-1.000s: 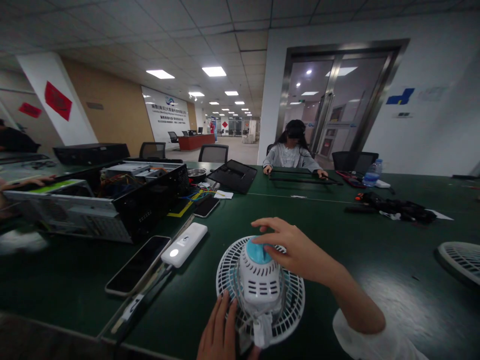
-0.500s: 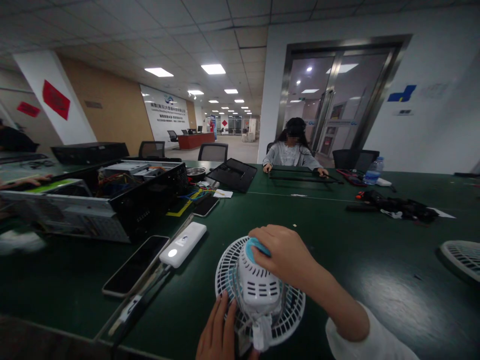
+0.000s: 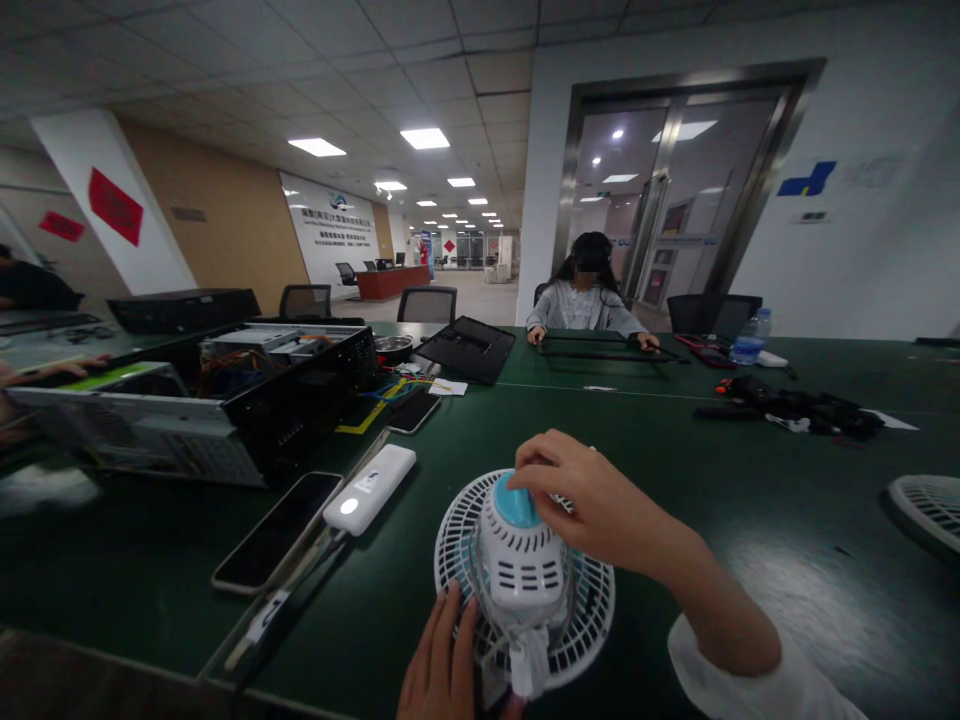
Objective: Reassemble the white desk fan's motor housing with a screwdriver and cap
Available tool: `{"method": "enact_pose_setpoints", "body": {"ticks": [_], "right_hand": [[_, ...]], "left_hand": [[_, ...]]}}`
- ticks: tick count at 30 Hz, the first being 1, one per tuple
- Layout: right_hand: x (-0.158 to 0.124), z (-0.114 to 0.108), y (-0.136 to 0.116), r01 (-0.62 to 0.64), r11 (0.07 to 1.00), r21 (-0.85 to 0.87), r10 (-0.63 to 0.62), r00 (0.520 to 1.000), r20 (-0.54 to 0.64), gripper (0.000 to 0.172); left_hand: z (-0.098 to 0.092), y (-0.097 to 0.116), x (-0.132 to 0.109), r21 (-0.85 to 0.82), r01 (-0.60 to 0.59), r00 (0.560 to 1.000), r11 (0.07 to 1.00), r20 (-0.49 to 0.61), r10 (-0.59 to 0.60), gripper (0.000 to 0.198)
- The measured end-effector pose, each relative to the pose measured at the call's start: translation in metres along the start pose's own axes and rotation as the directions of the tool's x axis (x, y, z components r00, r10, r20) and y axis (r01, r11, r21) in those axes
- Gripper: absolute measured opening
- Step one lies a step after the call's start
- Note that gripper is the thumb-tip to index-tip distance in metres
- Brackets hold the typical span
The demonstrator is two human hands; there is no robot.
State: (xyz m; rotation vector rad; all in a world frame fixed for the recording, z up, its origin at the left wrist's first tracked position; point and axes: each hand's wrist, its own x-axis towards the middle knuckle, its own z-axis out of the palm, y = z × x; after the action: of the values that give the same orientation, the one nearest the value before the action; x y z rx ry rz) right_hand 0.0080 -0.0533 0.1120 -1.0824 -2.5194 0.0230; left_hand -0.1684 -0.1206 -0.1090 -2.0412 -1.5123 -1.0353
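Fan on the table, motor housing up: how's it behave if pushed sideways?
The fan probably won't tip easily: its round grille spreads wide beneath the motor housing. The grille may flex slightly, being thin openwork. Likely slides rather than rolls, since it lies on its broad side.

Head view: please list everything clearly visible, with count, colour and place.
fan: 1, white, blue knob, front centre
power bank: 1, white, left of fan
phones: 2, dark screens, left
computer case: 1, grey and black, left
flat box: 1, black, behind case
flat panel: 1, black, middle
thin frame: 1, black, opposite
bundle: 1, mostly black, right
bottle: 1, bluish, right rear
round grille: 1, white, right edge
table: count unclear, green, foreground
chairs: at least 4, dark, beyond table
desk: 1, red, background
doorway: 1, grey, right rear
lights: several, white, ceiling
people: at least 2, grey or dark clothes, opposite and left
left hand: 1, bare, fan's left rim
right hand: 1, bare, at blue knob
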Motion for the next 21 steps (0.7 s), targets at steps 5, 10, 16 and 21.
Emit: {"method": "enact_pose_setpoints", "body": {"ticks": [5, 10, 16, 21], "right_hand": [[0.001, -0.008, 0.006, 0.115, 0.990, 0.087, -0.124, 0.987, 0.102, 0.027], [0.001, -0.008, 0.006, 0.122, 0.993, 0.003, -0.122, 0.987, 0.102, 0.026], [0.005, 0.003, -0.005, 0.049, 0.977, -0.207, -0.036, 0.997, 0.066, 0.014], [0.007, 0.027, -0.017, -0.151, 0.959, -0.238, 0.134, 0.987, -0.085, 0.019]], "left_hand": [[0.001, 0.000, -0.001, -0.017, 0.011, 1.000, 1.000, -0.003, -0.011, 0.061], [-0.002, 0.001, 0.000, -0.030, 0.022, 1.000, 0.999, 0.011, -0.022, 0.056], [-0.002, 0.001, 0.001, -0.040, -0.005, 1.000, 0.999, 0.000, 0.005, 0.054], [-0.010, -0.004, 0.004, -0.065, -0.044, 0.996, 0.997, 0.070, 0.049, 0.058]]}}
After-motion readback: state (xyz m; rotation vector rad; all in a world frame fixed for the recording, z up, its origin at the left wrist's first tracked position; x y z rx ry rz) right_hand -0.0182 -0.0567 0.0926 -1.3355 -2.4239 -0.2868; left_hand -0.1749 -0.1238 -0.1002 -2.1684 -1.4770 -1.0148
